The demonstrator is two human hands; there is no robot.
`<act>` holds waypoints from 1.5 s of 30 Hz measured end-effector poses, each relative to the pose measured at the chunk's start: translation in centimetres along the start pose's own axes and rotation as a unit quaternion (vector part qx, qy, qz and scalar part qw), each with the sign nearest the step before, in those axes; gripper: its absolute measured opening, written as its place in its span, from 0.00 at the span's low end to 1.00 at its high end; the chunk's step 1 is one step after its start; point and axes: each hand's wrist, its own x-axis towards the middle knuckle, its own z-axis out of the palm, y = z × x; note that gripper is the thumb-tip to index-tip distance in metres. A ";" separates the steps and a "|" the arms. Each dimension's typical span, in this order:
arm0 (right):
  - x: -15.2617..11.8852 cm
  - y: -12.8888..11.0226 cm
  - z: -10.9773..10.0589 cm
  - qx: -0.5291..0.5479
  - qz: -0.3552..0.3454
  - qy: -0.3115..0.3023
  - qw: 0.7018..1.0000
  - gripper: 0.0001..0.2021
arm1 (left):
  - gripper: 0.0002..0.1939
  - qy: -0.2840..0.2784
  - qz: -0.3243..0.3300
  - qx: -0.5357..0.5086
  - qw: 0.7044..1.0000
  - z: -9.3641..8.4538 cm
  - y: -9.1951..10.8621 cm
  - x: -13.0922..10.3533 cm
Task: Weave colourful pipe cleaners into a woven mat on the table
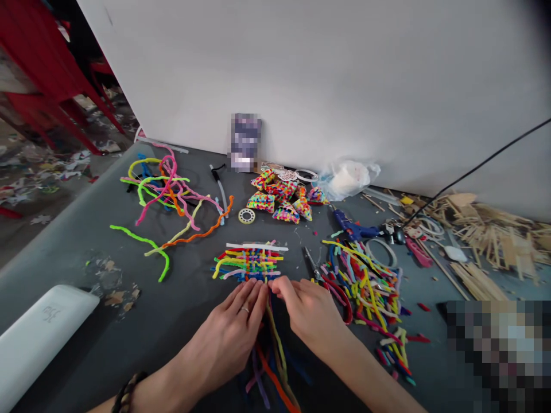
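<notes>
A woven piece of colourful pipe cleaners (252,261) lies on the dark table in front of me. My left hand (241,315), with a ring and a beaded bracelet, rests with its fingers stretched out on the near edge of the weave. The fingertips of my right hand (303,307) pinch at that same edge, closed on a pipe cleaner that they partly hide. Long loose pipe cleaner ends (275,370) in orange, olive, purple and blue hang toward me between my wrists.
Scissors (316,267) lie beside a heap of short pipe cleaner pieces (370,287) on the right. Behind are woven pouches (279,195), a tape roll (247,216) and a blue glue gun (355,226). Long pipe cleaners (166,189) and a white power bank (47,338) are left; wooden sticks (482,223) right.
</notes>
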 end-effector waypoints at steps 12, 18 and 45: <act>-1.4 0.0 0.3 0.040 -0.012 0.050 0.998 0.10 | 0.27 0.014 -0.015 -0.003 1.000 -0.1 -0.1 0.5; -2.0 -0.5 0.9 0.005 -0.029 0.086 0.996 0.12 | 0.29 0.020 0.002 0.006 1.000 -0.2 -0.2 0.5; -1.8 -0.3 2.9 -0.055 -0.047 0.190 0.979 0.07 | 0.26 0.030 0.007 -0.044 0.999 -0.6 -1.1 0.7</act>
